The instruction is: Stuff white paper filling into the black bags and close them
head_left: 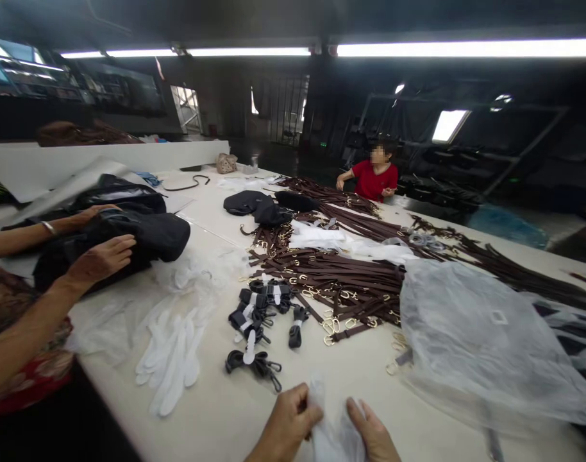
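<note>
At the table's near edge, my left hand (289,420) pinches a piece of thin, translucent white plastic (332,436) that looks like a small bag. On its other side, my right hand (372,431) grips the plastic with thumb and fingers close together; part of this grip is hidden. Just beyond my left hand lies a bundled black strap (254,366) with plastic hooks and a white tie. Several similar black bundles (264,301) sit behind it, and a single rolled black strap (298,327) lies to their right.
Brown straps (351,273) with gold clasps cover the middle. A large clear plastic bag (485,333) spreads at right. White strips (172,359) lie at left, where a co-worker's hands (103,260) handle a black bag (153,234). Another person (377,176) stands across the table.
</note>
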Tool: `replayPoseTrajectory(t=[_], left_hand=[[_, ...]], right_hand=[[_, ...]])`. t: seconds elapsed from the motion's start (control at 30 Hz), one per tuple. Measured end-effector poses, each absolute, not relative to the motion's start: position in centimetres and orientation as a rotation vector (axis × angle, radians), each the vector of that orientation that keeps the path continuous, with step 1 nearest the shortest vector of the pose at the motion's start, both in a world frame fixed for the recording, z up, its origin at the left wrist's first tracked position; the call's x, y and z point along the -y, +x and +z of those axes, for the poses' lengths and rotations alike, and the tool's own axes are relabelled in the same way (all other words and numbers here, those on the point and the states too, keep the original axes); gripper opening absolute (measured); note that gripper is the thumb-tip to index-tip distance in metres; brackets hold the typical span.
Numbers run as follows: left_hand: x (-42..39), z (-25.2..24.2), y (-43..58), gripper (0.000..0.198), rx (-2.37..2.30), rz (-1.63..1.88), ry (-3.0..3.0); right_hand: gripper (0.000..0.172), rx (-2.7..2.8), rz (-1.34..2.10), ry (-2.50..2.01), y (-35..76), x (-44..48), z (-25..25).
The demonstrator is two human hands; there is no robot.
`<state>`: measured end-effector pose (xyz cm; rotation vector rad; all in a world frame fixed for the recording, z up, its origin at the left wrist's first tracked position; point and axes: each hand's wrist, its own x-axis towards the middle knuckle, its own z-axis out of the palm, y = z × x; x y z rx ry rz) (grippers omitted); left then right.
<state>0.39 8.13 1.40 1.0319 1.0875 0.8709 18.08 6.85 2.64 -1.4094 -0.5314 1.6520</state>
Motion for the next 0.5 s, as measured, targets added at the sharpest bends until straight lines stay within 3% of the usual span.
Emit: replayPoseTrajectory(t=[0.1, 0.37, 0.5], left_hand=[[-9.2, 1.3, -2.5, 0.050, -1.184, 1.034, 0.850], [-9.4, 0.8, -14.7, 0.037, -1.535, 1.493, 0.281], [-8.0, 1.3, -16.3, 0.042, -1.639, 1.569, 0.268]], right_hand=[[0.070, 0.389, 1.705, -1.339, 19.2, -7.1, 3.6], [0.062, 0.096, 1.647, -1.403, 26.5, -6.6, 4.0], [0.058, 0.145, 1.719, -1.397, 28.4, -5.8, 2.8]])
